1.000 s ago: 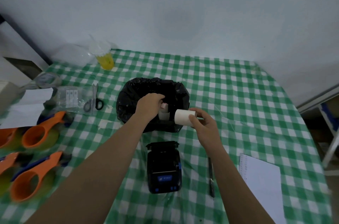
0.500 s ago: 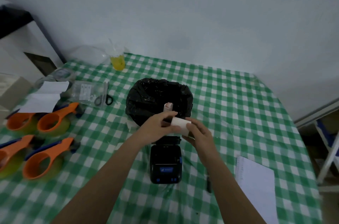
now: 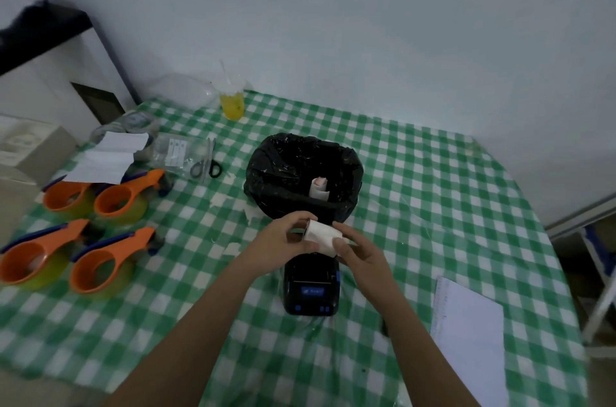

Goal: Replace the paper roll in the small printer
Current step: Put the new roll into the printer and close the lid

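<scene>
A white paper roll (image 3: 320,234) is held sideways between both hands, just above the far end of the small black printer (image 3: 311,286). My left hand (image 3: 283,240) grips the roll's left end with fingers and thumb. My right hand (image 3: 358,248) pinches its right end. The printer lies on the green checked tablecloth, its blue-lit panel facing me; its far end is hidden by the roll and hands. Behind it stands a bin lined with a black bag (image 3: 266,173), and a small used paper roll (image 3: 319,188) lies inside.
Several orange tape dispensers (image 3: 110,260) sit at the left. Scissors (image 3: 205,166), clear plastic bags and a white sheet (image 3: 106,156) lie at the back left. A yellow drink cup (image 3: 232,103) stands near the wall. A white notepad (image 3: 470,330) lies at the right.
My left hand came out of the black bin, leaving the used roll inside, and joined my right hand on the white roll. Both hands moved nearer, over the printer.
</scene>
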### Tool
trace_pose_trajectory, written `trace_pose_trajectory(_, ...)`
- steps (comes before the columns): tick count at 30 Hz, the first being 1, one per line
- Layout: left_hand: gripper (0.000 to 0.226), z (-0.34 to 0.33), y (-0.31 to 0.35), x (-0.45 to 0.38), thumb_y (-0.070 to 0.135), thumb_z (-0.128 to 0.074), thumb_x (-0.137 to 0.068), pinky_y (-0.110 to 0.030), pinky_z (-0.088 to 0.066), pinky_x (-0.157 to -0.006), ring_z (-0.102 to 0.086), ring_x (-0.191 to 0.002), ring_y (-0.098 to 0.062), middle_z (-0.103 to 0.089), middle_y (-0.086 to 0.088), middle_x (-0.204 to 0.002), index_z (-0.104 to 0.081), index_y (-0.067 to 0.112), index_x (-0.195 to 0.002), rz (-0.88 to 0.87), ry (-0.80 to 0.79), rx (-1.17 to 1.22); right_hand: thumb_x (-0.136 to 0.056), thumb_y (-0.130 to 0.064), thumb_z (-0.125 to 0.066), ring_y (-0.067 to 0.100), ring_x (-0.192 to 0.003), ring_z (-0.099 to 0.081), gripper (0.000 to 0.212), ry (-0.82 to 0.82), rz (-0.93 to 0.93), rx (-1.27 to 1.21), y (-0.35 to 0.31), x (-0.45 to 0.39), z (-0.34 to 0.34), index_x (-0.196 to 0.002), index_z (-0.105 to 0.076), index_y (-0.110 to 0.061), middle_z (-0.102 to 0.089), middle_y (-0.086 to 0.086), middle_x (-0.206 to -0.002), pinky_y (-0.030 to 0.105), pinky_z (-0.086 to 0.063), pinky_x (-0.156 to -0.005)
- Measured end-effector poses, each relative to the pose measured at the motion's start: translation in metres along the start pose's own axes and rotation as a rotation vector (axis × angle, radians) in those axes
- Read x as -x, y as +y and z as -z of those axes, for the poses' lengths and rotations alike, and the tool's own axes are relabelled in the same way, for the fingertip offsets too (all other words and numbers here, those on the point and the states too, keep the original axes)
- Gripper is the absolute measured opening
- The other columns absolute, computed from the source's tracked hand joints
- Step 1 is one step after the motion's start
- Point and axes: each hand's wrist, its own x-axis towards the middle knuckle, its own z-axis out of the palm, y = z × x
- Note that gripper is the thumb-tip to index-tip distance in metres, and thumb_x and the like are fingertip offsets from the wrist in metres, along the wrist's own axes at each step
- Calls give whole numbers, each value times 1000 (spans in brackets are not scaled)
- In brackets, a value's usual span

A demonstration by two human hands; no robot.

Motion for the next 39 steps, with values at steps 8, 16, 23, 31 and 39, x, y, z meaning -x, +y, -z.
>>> trace_pose_trajectory(8, 34, 1, -2, 2, 17, -70, -80, -36, -56, -86, -65, -91, -15, -61, -1, -116, -53, 40, -99, 16, 29, -12, -83, -11, -67, 7, -103, -60, 25, 31, 188, 55, -3, 4, 2, -93, -66, -33, -62, 0, -115, 19, -54, -84)
trace_pose_trajectory(16, 42, -4, -13, 6, 20, -72, -79, -24, -51, -81, -64, -93, -17, -60, 1, -112, -54, 22, -117, 53, 21, -118, -79, -22, -72, 9, -101, -59, 26, -60, 118, 443, 7, -3, 2, -102, -60, -25, -64, -8, -108, 20, -47, -88)
trace_pose_trajectory(23, 49, -15, -35, 6, 21, -72, -78, -12, -47, -79, -54, -102, -8, -54, 8, -111, -51, 25, -122, 80, -27, -201, -79, -23, -72, 14, -95, -61, 24, -62, 71, 473, 38, 1, -4, -93, -56, -32, -62, -15, -97, 40, -56, -83)
trace_pose_trajectory(31, 32, -12, -59, -2, 18, -56, -90, -21, -42, -74, -55, -98, -17, -53, -7, -120, -52, 13, -121, 177, 211, -218, -83, -13, -64, 27, -94, -59, 22, -56, 203, 830, 82, -19, -7, -104, -58, -10, -64, 8, -113, 27, -41, -71)
trace_pose_trajectory(39, 29, -12, -76, -11, 12, -52, -91, -24, -42, -82, -54, -94, -15, -53, -4, -117, -53, 12, -120, 180, 318, -188, -80, -9, -64, 26, -103, -64, 3, -102, 291, 932, 112, -47, -10, -79, -61, -9, -71, 9, -104, 50, -34, -108)
